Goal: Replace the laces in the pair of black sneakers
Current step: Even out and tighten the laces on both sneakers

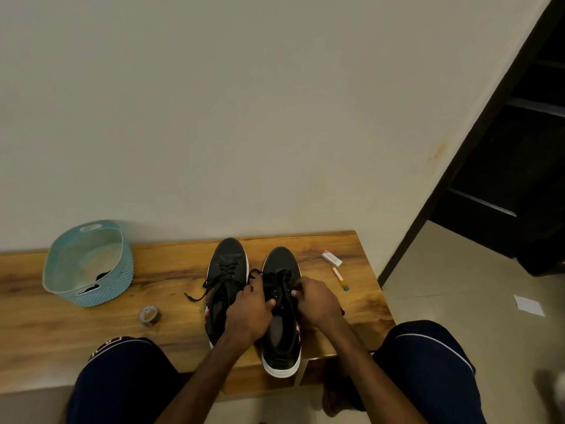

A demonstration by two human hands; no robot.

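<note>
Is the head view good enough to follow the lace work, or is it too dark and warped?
Head view: dim warm light, so the black laces barely separate from the sneaker between the left hand and right hand; wide-angle slants the door frame; bottom-right corner smeared.

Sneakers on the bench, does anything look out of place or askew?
The right sneaker seems to overhang the bench front edge at its heel, and the left sneaker has a loose lace end trailing onto the wood. Nothing looks damaged.
</note>
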